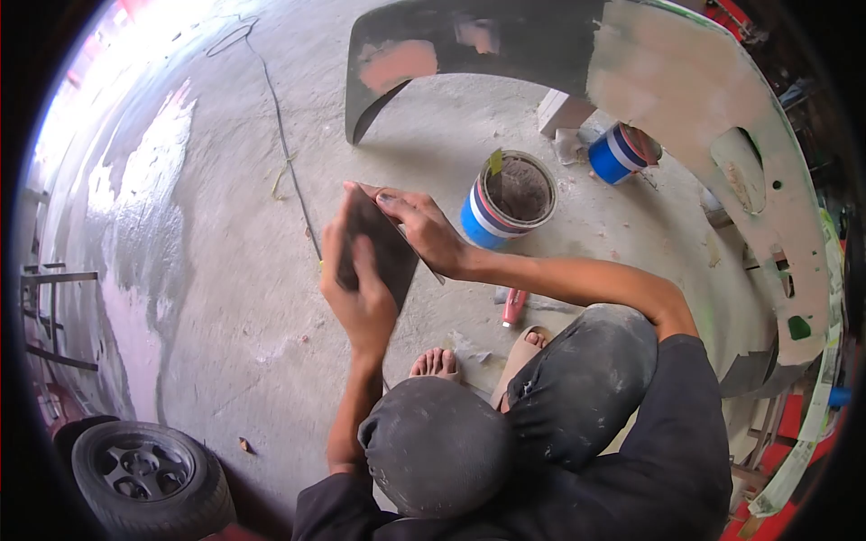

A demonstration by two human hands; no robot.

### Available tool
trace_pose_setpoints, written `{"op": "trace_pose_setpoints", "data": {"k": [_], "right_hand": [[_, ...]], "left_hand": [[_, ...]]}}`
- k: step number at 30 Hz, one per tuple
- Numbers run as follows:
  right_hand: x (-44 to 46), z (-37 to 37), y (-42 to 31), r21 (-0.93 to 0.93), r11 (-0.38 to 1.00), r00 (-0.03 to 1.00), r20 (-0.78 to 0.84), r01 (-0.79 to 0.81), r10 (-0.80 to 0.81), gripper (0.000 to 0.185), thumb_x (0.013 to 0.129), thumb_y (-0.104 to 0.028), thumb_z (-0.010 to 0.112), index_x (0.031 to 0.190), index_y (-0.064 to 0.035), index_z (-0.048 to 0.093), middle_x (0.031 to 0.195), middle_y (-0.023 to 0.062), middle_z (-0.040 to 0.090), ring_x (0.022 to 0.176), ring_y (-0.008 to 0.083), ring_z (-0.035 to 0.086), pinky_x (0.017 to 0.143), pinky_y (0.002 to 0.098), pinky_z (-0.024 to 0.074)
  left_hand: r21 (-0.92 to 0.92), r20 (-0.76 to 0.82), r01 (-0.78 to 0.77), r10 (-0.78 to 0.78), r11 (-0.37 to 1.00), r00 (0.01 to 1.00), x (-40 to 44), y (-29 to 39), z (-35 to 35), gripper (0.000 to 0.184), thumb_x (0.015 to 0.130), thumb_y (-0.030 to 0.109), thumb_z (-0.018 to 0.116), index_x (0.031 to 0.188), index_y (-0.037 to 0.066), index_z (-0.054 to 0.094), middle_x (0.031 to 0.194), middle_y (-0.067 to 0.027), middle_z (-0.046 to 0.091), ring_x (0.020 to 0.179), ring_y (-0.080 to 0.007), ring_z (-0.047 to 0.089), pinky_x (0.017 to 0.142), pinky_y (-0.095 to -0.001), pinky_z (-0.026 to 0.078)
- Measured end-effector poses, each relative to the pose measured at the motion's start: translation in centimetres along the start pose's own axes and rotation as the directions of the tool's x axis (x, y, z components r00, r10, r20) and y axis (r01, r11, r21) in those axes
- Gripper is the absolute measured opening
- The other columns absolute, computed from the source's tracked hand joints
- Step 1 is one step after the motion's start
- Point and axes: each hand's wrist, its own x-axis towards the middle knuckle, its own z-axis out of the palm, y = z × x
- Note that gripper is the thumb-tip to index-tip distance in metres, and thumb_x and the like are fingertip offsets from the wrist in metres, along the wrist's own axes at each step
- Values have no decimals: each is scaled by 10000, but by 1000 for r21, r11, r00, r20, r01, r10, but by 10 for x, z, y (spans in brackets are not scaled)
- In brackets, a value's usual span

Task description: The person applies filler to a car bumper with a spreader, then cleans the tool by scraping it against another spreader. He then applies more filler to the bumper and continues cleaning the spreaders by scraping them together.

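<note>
A dark flat sheet (383, 248) is held up between both hands, above the concrete floor. My left hand (361, 279) grips it from the left, with the thumb across its face and the fingers along its far edge. At the sheet's upper right edge, my right hand (421, 227) pinches it, fingers bent. Just right of my right hand stands an open blue and white can (483, 221) with grey-brown material (520, 187) inside and a yellow-green strip on its rim. A red tube (514, 307) lies on the floor below the can.
A curved car body panel (667, 81) with pinkish patches arches across the top and right. Another blue can (618, 155) stands beneath it. A wheel (144, 473) lies at lower left, near a metal frame (59, 278). A cable (281, 135) runs along the floor.
</note>
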Motion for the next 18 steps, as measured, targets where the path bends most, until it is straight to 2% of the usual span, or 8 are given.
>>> {"op": "trace_pose_setpoints", "data": {"k": [1, 5, 7, 10, 13, 14, 15, 18], "right_hand": [[-2, 2, -2, 39, 999, 999, 9, -34, 33, 531, 1103, -206, 360, 1537, 46, 532, 1380, 155, 677, 1232, 168, 624, 1137, 300, 446], [1, -10, -14, 32, 990, 990, 32, -139, 138, 535, 1106, -204, 350, 1553, 37, 519, 1408, 121, 651, 1305, 186, 591, 1180, 308, 399], [2, -9, -14, -15, 996, 996, 16, -84, 84, 544, 1102, -199, 341, 1546, 72, 504, 1522, 166, 592, 1396, 211, 549, 1227, 328, 365], [-1, 2, -3, 32, 999, 1000, -17, -8, 9, 540, 1097, -192, 346, 1536, 69, 518, 1522, 186, 596, 1391, 208, 555, 1204, 318, 398], [1, -4, -10, 53, 998, 999, 24, -31, 30, 539, 1104, -202, 348, 1545, 61, 512, 1530, 185, 588, 1401, 207, 546, 1199, 317, 404], [5, -10, -13, 104, 978, 983, 34, -183, 181, 533, 1112, -207, 348, 1544, 56, 516, 1539, 166, 584, 1404, 189, 538, 1206, 305, 387], [5, -12, -9, 121, 976, 984, 28, -181, 178, 536, 1115, -214, 350, 1558, 46, 503, 1500, 144, 602, 1366, 176, 552, 1190, 303, 400], [4, -11, 9, 173, 980, 995, 14, -101, 100, 526, 1128, -230, 378, 1580, 18, 484, 1351, 66, 664, 1250, 128, 602, 1125, 283, 452]], "left_hand": [[-96, 11, 210, -210, 973, 978, 3, -1, -5, 436, 1085, 57, 483, 1500, -29, 582, 1424, -174, 666, 1339, -255, 610, 1177, -408, 429], [4, 95, -48, 47, 999, 994, -16, 5, 1, 442, 1071, 77, 528, 1494, -40, 584, 1439, -172, 662, 1370, -264, 589, 1201, -424, 404], [-3, 102, -40, 40, 999, 994, -15, 3, 0, 441, 1072, 75, 529, 1492, -51, 580, 1448, -173, 656, 1373, -264, 588, 1203, -429, 401], [-153, 33, 180, -177, 972, 984, 2, -5, -3, 433, 1074, 60, 522, 1491, -38, 587, 1432, -177, 662, 1377, -269, 582, 1212, -434, 387], [25, 108, -1, -2, 1000, 994, -9, 6, -6, 435, 1064, 40, 524, 1487, -40, 588, 1431, -187, 655, 1381, -283, 581, 1213, -433, 382], [-26, 160, -96, 99, 995, 982, -15, 7, -3, 440, 1052, 12, 520, 1483, -46, 589, 1433, -201, 645, 1380, -295, 583, 1211, -426, 380], [-14, 181, -138, 138, 990, 974, -21, 10, 1, 444, 1043, -7, 515, 1478, -51, 589, 1443, -208, 636, 1378, -311, 585, 1205, -421, 380], [47, 125, -92, 86, 995, 988, -3, 4, -2, 426, 1053, 13, 516, 1466, -46, 604, 1403, -194, 666, 1349, -275, 601, 1186, -399, 400]]}}
